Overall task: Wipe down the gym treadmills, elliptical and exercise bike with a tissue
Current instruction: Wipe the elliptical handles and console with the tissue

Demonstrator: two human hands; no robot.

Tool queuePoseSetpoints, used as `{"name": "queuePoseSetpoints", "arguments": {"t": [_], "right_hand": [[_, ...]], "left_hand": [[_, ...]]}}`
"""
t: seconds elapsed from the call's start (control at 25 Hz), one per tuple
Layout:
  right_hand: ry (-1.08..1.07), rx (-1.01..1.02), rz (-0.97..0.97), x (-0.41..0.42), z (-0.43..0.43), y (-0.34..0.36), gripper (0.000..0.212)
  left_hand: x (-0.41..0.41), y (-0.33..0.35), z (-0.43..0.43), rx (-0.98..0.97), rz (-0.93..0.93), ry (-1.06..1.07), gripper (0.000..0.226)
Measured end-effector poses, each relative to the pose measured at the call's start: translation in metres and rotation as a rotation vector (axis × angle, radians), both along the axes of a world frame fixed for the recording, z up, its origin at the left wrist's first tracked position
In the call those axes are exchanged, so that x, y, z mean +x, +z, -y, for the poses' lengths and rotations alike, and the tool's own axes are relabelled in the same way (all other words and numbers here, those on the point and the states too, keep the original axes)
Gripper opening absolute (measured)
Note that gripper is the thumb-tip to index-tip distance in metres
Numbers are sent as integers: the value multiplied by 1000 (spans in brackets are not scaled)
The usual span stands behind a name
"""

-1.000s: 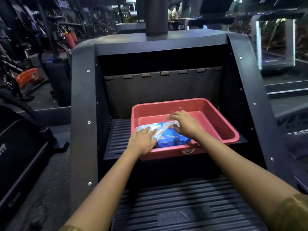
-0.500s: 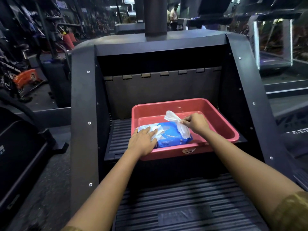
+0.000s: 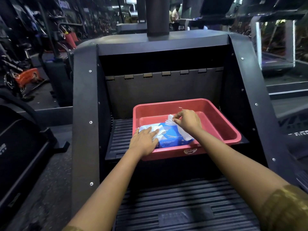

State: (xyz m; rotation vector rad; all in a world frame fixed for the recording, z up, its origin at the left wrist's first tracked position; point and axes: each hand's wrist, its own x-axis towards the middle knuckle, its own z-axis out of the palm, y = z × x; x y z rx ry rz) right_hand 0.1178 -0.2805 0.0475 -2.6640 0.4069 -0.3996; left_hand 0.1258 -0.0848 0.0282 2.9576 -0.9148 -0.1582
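Right hand pinches tissue above pack; left hand lies flat on it at tray edge.

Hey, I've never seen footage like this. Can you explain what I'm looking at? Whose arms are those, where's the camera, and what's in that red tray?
There is no robot here. A person wears a wide-angle camera on the head, looking forward and down, so the two arms reaching in from below are their own. They face a black exercise machine with ridged steps, in a dim gym. On one step sits a red plastic tray, and in it lies a blue pack of wipes. The left hand rests flat on the pack, holding it down. The right hand pinches a white tissue that trails from the pack's top.
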Motion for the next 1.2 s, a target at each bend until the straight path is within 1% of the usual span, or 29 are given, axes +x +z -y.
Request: {"name": "queuePoseSetpoints", "arguments": {"t": [0.08,0.12,0.2,0.32,0.36,0.44,0.48,0.56,0.64,0.68,0.76,0.8,0.88,0.92,0.96,1.08,1.16,1.2], "right_hand": [[-23,-36,-110,5,-4,-4,13],[-29,-26,-120,5,-4,-6,12],[-14,46,-50,3,-3,-2,12],[13,242,154,-5,4,22,15],[15,282,173,-7,8,29,16],[6,260,129,-11,14,37,16],[15,266,137,-13,15,38,16],[59,360,204,-16,13,40,14],[53,429,224,-16,15,39,13],[44,423,201,-14,17,37,13],[-15,346,138,-13,18,34,14],[-54,358,187,-13,19,34,14],[-76,500,338,-16,21,41,14],[-80,533,345,-16,22,44,15],[-85,508,301,-15,25,45,18],[-124,144,22,-12,36,35,28],[-163,-68,-143,-16,33,23,30],[-161,-145,-195,-18,31,16,28]], "left_hand": [[1,-1,0,-6,-2,0,51],[1,-1,0,-9,-2,0,51],[1,-3,-1,-14,5,0,51],[2,-4,0,-29,9,2,50],[2,-4,0,-29,8,5,50],[1,-3,0,-27,-2,8,50],[0,-2,0,-23,-3,7,50],[0,-1,0,-19,0,11,50],[0,-1,0,-22,-10,10,50],[0,-1,0,-21,-7,11,50],[-1,-1,0,-15,-8,13,50],[0,-1,0,-15,-11,11,51],[0,-1,1,-16,-6,11,51],[0,-1,1,-13,-8,10,50],[0,0,1,-13,-11,10,50],[0,0,1,-4,-13,11,50],[0,0,1,-9,-18,14,50],[0,0,1,-11,-17,15,50]]}}
